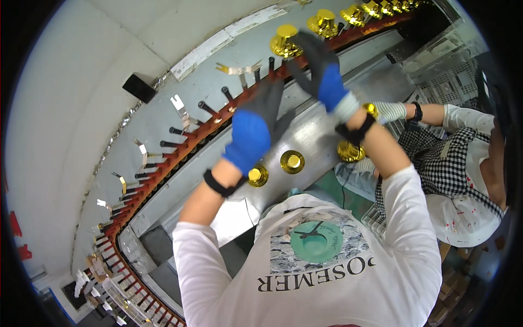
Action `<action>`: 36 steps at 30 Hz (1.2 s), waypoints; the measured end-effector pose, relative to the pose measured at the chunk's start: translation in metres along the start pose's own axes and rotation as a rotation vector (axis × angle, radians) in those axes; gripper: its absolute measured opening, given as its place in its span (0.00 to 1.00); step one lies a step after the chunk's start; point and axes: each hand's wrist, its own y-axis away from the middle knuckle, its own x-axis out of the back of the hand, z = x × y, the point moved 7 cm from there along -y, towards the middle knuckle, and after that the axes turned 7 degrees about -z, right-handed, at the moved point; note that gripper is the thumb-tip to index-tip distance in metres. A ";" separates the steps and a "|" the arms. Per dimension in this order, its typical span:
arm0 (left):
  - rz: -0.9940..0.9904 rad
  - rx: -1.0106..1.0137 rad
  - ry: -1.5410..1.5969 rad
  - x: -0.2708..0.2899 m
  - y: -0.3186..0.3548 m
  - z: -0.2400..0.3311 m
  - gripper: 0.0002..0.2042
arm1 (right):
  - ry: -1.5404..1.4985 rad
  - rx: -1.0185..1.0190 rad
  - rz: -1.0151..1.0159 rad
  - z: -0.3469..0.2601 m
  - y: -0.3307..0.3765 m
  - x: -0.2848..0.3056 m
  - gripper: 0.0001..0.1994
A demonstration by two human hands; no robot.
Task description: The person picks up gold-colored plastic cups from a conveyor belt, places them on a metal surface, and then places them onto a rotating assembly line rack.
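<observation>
My left hand [255, 128], in a blue glove with dark grey fingers, reaches over the upright black pegs [227, 92] of a red-brown curved conveyor [215, 118]. Its fingers are spread and slightly blurred, with nothing seen in them. My right hand [320, 68], gloved alike, is raised with thumb and fingers apart. Its fingertips come up beside a shiny gold hat-shaped piece [286, 42] standing on the line; whether they touch it I cannot tell. Two more gold pieces, one [292, 162] and another [257, 175], rest on the metal table [310, 128] below my hands.
Farther along the conveyor stand several gold pieces [324, 24]. Silvery forked brackets [180, 106] rise behind the pegs at left. A black phone-like slab [139, 88] lies on the ledge. At right, a co-worker's striped glove [390, 111] is beside gold pieces [350, 151]; plastic crates [449, 82] stand beyond.
</observation>
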 end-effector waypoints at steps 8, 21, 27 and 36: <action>-0.370 0.390 -0.090 -0.030 -0.170 -0.074 0.37 | 0.461 -0.349 -0.340 0.171 -0.060 -0.043 0.27; 0.156 0.091 0.301 0.051 -0.015 -0.039 0.19 | -0.029 0.137 -0.183 -0.026 0.006 0.031 0.11; -0.190 0.333 0.337 -0.041 0.153 -0.033 0.24 | -0.230 -0.201 -0.601 -0.028 0.170 -0.032 0.23; -0.609 0.780 0.108 -0.201 0.250 -0.058 0.33 | 0.133 -0.297 -1.195 -0.034 0.296 -0.151 0.28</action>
